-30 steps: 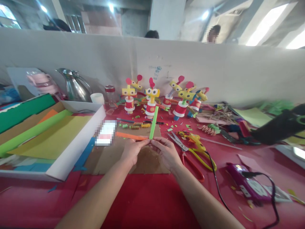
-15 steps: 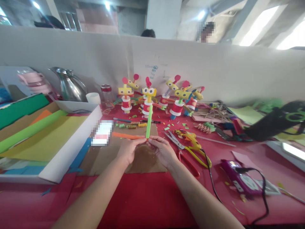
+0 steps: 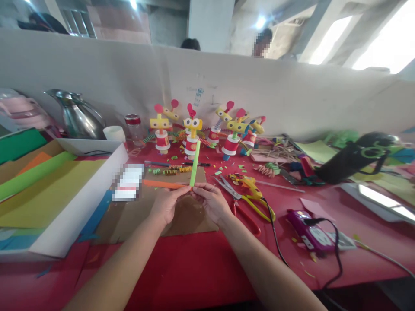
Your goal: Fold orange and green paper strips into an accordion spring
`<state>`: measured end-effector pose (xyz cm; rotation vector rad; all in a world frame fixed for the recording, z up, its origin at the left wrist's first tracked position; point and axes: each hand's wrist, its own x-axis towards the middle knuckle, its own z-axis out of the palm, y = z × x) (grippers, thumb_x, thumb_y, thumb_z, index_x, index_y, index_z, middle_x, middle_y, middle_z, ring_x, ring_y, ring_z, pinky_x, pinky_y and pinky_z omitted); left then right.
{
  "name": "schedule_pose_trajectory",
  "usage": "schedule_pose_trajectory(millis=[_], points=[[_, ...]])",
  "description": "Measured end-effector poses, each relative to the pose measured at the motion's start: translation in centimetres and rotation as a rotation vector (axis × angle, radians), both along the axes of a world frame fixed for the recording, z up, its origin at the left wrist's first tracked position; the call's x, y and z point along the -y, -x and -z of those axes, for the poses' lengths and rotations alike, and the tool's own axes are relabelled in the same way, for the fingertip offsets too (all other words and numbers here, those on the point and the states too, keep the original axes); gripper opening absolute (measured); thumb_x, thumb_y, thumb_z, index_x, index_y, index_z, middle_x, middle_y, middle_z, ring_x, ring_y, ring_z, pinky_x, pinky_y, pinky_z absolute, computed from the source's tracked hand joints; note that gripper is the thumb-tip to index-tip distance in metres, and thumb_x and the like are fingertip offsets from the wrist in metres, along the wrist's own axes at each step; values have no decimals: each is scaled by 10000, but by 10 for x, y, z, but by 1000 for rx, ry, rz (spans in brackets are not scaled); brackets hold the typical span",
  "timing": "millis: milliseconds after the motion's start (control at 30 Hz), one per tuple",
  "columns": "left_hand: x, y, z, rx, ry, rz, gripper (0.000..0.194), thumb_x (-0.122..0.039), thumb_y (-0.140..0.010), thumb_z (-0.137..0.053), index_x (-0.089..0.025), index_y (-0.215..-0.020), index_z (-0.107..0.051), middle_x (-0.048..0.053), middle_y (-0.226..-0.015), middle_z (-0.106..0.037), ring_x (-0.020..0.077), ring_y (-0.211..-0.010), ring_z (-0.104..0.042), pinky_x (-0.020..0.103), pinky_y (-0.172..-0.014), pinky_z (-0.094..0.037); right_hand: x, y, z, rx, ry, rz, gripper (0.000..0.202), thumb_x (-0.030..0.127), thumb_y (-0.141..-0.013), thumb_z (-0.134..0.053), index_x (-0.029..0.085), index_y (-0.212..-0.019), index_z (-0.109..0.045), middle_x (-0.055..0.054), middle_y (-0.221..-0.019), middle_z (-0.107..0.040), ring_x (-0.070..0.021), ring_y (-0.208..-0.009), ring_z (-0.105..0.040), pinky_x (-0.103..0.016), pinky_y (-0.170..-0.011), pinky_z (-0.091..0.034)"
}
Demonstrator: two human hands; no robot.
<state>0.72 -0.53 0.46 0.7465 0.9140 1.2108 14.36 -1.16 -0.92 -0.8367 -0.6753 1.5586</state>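
An orange paper strip (image 3: 162, 184) runs leftward from the pinched fingers of my left hand (image 3: 167, 203). A green paper strip (image 3: 195, 164) stands nearly upright where the two strips meet at a corner. My right hand (image 3: 209, 202) pinches that corner from the right, its thumb and finger at the foot of the green strip. Both hands hover over a brown cardboard sheet (image 3: 129, 220). Coiled paper springs (image 3: 171, 171) lie just behind, near some pens. The exact overlap of the strips is hidden by my fingertips.
Several paper-cup figures (image 3: 193, 138) stand at the back. Right of my hands lie scissors (image 3: 231, 190), a yellow glue gun (image 3: 251, 188) with a cable and a purple power strip (image 3: 308, 233). A white box (image 3: 81, 190) of coloured paper, a phone (image 3: 129, 182) and a steel jug (image 3: 78, 114) are left.
The whole scene has shifted a little leftward in view as the head turned right. Both hands keep their pinch on the strips, with little visible change.
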Motion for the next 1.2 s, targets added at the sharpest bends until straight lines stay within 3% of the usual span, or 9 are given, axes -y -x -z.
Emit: schedule_pose_trajectory(millis=[333, 533, 800, 1033, 1133, 1200], points=[[-1, -1, 7, -75, -3, -64, 263, -223, -512, -824, -135, -734, -715, 53, -709, -723, 174, -718, -660, 324, -790, -491, 3, 2, -1, 35, 4, 2, 228, 230, -534, -844, 162, -698, -701, -2, -694, -701, -96, -616, -637, -209, -640, -514], [-3, -2, 14, -90, 0, -67, 238, -230, -526, -813, -147, -726, -715, 53, -701, -716, 186, -708, -657, 338, -776, -489, 4, 4, 1, 161, -68, 23, 194, 275, -589, -813, 173, -709, -700, -3, -721, -692, -129, -668, -642, -251, -676, -505], [-2, -3, 16, -75, -53, -51, 212, -254, -560, -789, -148, -729, -716, 61, -705, -706, 203, -725, -653, 351, -775, -491, 3, 3, 6, 221, -113, 47, 213, 317, -617, -802, 178, -757, -720, -27, -771, -709, -155, -711, -650, -308, -763, -509], [4, -8, 14, -179, -78, -123, 194, -277, -581, -775, -165, -726, -708, 36, -710, -687, 197, -755, -637, 331, -800, -468, 5, 7, 7, 275, -133, 117, 166, 291, -639, -778, 184, -754, -725, -26, -756, -710, -159, -694, -644, -308, -749, -517], [9, -10, 8, -157, -101, -97, 250, -263, -601, -763, -172, -823, -694, 32, -751, -674, 191, -782, -630, 326, -814, -464, 4, 7, 8, 286, -168, 159, 162, 283, -649, -775, 185, -767, -724, -21, -740, -701, -151, -677, -632, -296, -719, -513], [7, -6, 2, -96, -166, -147, 453, -212, -579, -770, -208, -1015, -648, 26, -869, -662, 176, -829, -621, 313, -829, -464, 3, 4, 8, 256, -184, 215, 168, 284, -642, -783, 192, -764, -713, -7, -719, -688, -141, -659, -621, -288, -698, -505]])
